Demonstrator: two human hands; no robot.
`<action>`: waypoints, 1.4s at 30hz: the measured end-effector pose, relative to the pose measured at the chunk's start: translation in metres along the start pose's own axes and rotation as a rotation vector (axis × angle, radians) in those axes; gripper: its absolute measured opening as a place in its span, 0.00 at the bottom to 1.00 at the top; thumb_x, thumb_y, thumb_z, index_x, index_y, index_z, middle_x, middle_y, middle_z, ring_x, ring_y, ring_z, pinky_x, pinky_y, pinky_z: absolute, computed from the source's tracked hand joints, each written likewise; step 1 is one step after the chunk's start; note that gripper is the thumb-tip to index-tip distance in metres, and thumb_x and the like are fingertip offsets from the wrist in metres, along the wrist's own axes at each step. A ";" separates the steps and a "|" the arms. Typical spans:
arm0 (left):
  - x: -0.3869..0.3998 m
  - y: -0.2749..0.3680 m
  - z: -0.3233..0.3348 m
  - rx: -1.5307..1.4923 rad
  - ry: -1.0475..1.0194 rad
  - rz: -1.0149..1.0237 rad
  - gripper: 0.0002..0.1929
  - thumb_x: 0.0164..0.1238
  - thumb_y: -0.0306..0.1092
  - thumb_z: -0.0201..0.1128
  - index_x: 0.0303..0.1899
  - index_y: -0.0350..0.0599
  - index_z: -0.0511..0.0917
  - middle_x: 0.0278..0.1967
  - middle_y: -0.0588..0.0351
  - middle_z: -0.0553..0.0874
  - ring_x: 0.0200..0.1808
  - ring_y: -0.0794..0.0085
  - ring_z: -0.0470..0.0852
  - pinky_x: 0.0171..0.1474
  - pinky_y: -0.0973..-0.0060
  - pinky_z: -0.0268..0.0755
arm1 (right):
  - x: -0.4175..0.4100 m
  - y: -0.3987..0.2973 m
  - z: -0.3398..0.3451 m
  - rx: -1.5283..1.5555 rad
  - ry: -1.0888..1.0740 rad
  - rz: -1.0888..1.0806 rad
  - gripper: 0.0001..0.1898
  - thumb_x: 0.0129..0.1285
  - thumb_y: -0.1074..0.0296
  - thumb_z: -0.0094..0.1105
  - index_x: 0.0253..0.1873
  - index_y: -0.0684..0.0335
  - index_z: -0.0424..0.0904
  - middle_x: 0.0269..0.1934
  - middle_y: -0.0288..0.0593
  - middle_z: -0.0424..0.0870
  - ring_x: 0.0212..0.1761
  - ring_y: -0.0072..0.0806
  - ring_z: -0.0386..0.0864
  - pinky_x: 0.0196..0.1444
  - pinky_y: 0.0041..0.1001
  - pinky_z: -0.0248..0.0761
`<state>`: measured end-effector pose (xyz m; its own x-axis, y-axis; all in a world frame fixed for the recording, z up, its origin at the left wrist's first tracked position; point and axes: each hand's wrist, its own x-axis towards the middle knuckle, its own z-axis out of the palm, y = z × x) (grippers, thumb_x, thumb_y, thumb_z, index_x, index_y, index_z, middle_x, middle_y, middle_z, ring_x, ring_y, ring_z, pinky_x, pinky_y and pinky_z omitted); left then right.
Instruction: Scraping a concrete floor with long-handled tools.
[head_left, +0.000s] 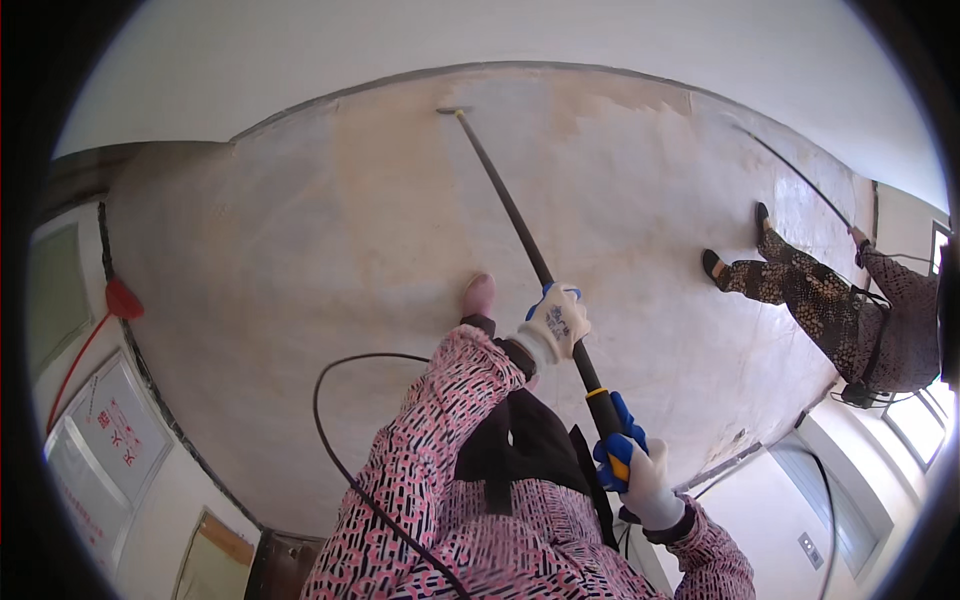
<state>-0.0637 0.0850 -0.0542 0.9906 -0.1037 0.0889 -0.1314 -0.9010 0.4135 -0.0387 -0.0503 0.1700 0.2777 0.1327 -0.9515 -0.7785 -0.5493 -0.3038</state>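
Observation:
A long dark pole (517, 217) runs from my hands out over the concrete floor (285, 285). At its far end a small flat head (451, 111) rests on the floor, seen nearly edge-on. My left hand (556, 324), in a white and blue work glove, is closed around the middle of the shaft. Lower down, my right hand (636, 469), gloved the same way, grips the thick black handle with yellow bands. The floor has tan patches among grey ones. One pink shoe (478, 295) shows left of the pole.
At the right, another person (817, 292) stands holding a thin pole (802, 176) to the floor. A red dustpan (124, 298) with a long handle stands by the left wall, near a cabinet (112, 427) bearing writing. A black cable (319, 405) loops at my left side.

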 end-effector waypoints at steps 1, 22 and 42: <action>0.006 0.004 0.006 0.017 -0.053 -0.036 0.04 0.44 0.35 0.57 0.17 0.58 0.76 0.20 0.62 0.78 0.28 0.69 0.77 0.33 0.69 0.64 | 0.000 -0.002 0.002 -0.055 0.008 -0.023 0.27 0.61 0.67 0.47 0.66 0.60 0.57 0.28 0.40 0.73 0.19 0.19 0.67 0.22 0.16 0.61; 0.010 -0.015 -0.005 0.099 -0.102 -0.140 0.03 0.44 0.33 0.59 0.18 0.57 0.76 0.21 0.64 0.78 0.32 0.69 0.76 0.39 0.73 0.65 | 0.011 -0.017 0.014 -0.068 -0.018 -0.024 0.27 0.61 0.62 0.46 0.65 0.64 0.58 0.26 0.39 0.72 0.20 0.20 0.69 0.20 0.19 0.63; -0.050 0.187 0.107 0.295 -0.254 -0.027 0.04 0.45 0.30 0.56 0.20 0.51 0.79 0.20 0.58 0.79 0.26 0.67 0.76 0.36 0.67 0.61 | -0.014 0.192 -0.124 -0.083 0.057 -0.037 0.21 0.59 0.62 0.49 0.56 0.64 0.65 0.26 0.39 0.74 0.20 0.22 0.70 0.21 0.19 0.65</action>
<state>-0.1338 -0.1238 -0.0784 0.9761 -0.1456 -0.1612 -0.1252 -0.9835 0.1307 -0.1228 -0.2600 0.1312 0.3387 0.1084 -0.9346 -0.7185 -0.6115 -0.3313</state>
